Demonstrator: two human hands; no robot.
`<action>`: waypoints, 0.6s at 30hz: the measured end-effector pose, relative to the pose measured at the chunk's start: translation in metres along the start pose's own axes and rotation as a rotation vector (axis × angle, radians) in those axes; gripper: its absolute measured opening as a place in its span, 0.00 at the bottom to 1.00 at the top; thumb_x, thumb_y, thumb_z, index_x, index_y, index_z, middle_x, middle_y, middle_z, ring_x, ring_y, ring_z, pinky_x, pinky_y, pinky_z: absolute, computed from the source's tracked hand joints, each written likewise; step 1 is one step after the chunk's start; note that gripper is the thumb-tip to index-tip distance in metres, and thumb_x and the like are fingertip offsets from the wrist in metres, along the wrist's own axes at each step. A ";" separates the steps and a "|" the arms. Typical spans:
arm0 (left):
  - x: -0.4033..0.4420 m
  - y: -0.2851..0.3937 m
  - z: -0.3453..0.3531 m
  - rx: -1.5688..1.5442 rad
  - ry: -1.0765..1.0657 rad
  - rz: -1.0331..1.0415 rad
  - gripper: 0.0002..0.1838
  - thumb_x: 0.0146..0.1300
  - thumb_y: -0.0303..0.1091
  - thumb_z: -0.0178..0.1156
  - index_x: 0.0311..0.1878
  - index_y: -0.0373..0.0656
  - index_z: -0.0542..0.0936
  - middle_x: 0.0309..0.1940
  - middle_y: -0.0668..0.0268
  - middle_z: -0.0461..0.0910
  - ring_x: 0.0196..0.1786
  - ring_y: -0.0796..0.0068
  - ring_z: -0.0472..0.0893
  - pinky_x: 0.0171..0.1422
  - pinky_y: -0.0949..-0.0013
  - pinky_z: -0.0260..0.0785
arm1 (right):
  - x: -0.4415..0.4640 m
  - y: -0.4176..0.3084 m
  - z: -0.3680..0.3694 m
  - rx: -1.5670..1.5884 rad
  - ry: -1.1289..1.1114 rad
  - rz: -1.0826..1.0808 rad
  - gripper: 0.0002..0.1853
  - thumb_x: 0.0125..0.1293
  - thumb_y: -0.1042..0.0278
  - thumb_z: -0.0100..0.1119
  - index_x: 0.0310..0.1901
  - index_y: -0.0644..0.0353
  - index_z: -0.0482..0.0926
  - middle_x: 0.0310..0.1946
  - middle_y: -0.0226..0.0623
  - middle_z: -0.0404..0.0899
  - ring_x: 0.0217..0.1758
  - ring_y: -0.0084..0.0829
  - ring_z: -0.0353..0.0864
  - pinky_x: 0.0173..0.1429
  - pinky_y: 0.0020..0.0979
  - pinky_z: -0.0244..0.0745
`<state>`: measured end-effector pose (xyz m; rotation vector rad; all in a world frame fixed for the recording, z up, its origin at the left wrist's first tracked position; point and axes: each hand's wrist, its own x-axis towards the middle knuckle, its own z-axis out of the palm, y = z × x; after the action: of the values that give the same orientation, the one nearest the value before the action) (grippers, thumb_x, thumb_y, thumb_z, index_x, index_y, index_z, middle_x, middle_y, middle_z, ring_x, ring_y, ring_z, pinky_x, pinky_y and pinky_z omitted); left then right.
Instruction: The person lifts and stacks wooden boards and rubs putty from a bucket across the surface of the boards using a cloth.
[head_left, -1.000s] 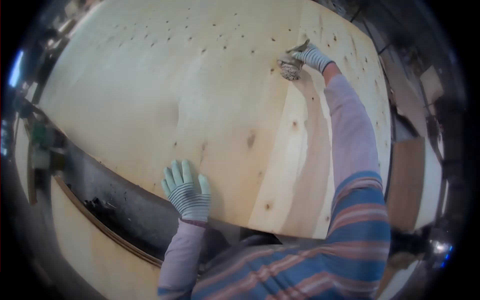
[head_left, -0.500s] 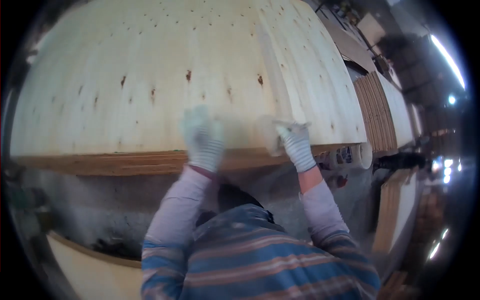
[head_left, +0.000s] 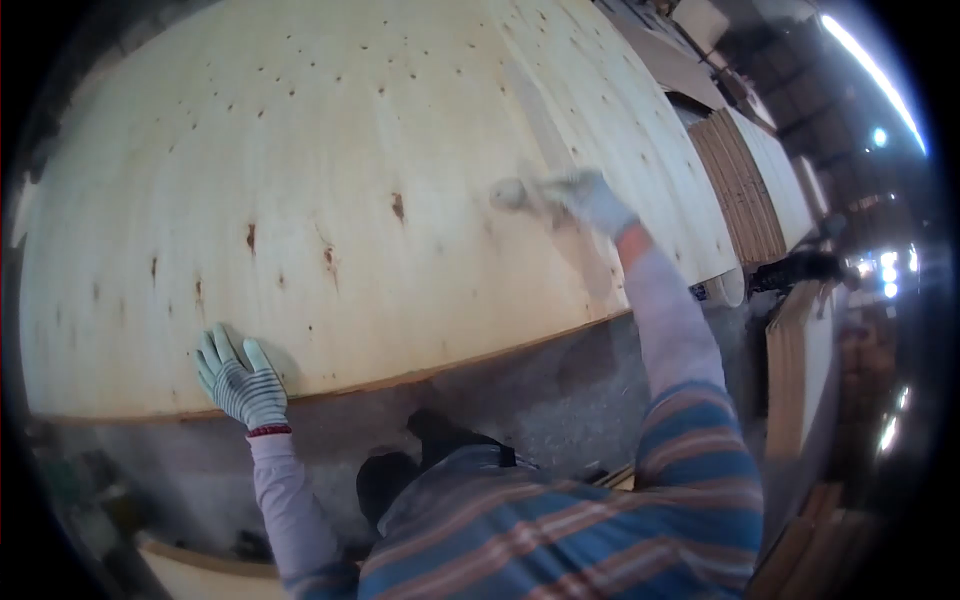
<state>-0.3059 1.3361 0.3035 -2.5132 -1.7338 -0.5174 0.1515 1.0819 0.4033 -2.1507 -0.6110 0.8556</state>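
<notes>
**Wooden sheet (head_left: 330, 130) under two gloved hands: left hand (head_left: 247, 388) spread, right hand (head_left: 597, 205) gripping**

The wooden sheet fills most of the view, lying flat in front of the person, its near edge running above a grey floor (head_left: 560, 390). Its face is pale yellow, with faint streaks along the grain and a greyish band (head_left: 537, 118) leading down toward the right hand. Below that hand lies a darker patch (head_left: 588, 262); whether it is stain or shadow, I cannot tell.

Beyond the sheet's right edge stands a stack of boards (head_left: 738, 185), brown layered edges showing, and a pale bucket (head_left: 735, 287) is partly tucked by the near right corner.

The left hand, in a striped glove, rests palm down on the sheet at its near edge, left of centre. Its fingers (head_left: 221, 343) are stretched out and a little apart, the thumb held wide, with nothing in the grasp.

The right hand is farther in, right of centre, and blurred. Its fingers are closed on a greyish thing (head_left: 510, 194) with a rounded end pointing left; how each finger grips it cannot be made out.

Smallest are the brown knots (head_left: 398, 207) dotting the face, larger and darker toward the near side.
</notes>
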 end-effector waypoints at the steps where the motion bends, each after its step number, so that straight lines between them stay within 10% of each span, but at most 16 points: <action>1: -0.001 0.000 0.001 0.000 0.008 -0.011 0.28 0.65 0.46 0.53 0.67 0.46 0.68 0.69 0.54 0.64 0.71 0.48 0.60 0.75 0.48 0.48 | -0.019 0.031 0.009 0.058 0.016 -0.217 0.13 0.62 0.63 0.64 0.47 0.59 0.84 0.36 0.38 0.85 0.37 0.29 0.85 0.40 0.28 0.80; 2: -0.002 -0.001 0.001 0.003 0.015 -0.018 0.29 0.65 0.46 0.53 0.67 0.46 0.68 0.69 0.54 0.64 0.71 0.48 0.60 0.75 0.48 0.48 | -0.033 0.059 0.021 0.118 0.033 -0.433 0.14 0.62 0.64 0.64 0.47 0.60 0.83 0.35 0.37 0.85 0.33 0.28 0.84 0.37 0.28 0.80; 5: 0.001 -0.002 -0.005 0.067 -0.042 0.003 0.30 0.63 0.46 0.55 0.66 0.43 0.68 0.67 0.52 0.65 0.70 0.49 0.62 0.74 0.47 0.50 | -0.097 0.027 0.058 -0.200 0.147 0.022 0.16 0.62 0.64 0.64 0.48 0.65 0.82 0.36 0.37 0.85 0.33 0.26 0.83 0.38 0.26 0.78; 11: 0.044 -0.117 -0.003 -0.170 -0.006 0.108 0.28 0.64 0.43 0.56 0.63 0.37 0.71 0.64 0.48 0.68 0.68 0.47 0.64 0.73 0.51 0.54 | -0.003 0.068 0.039 0.938 0.506 -0.185 0.13 0.61 0.64 0.63 0.44 0.60 0.84 0.34 0.37 0.85 0.38 0.29 0.83 0.45 0.30 0.76; 13: 0.050 -0.126 0.002 -0.079 0.064 0.092 0.27 0.64 0.42 0.56 0.63 0.37 0.71 0.64 0.48 0.68 0.68 0.47 0.64 0.73 0.52 0.54 | 0.037 0.058 0.021 -0.164 0.797 -0.155 0.14 0.61 0.59 0.61 0.44 0.58 0.84 0.39 0.43 0.85 0.42 0.35 0.84 0.48 0.34 0.77; 18: 0.049 -0.123 0.003 -0.053 0.027 0.113 0.27 0.64 0.43 0.54 0.64 0.38 0.71 0.65 0.50 0.68 0.67 0.46 0.64 0.73 0.48 0.52 | 0.032 0.008 0.026 -0.540 0.480 -0.041 0.21 0.59 0.49 0.61 0.46 0.57 0.83 0.46 0.51 0.81 0.50 0.43 0.81 0.54 0.38 0.75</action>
<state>-0.4027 1.4270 0.2966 -2.6085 -1.5788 -0.5936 0.1554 1.1091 0.3713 -2.6861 -0.6798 0.1259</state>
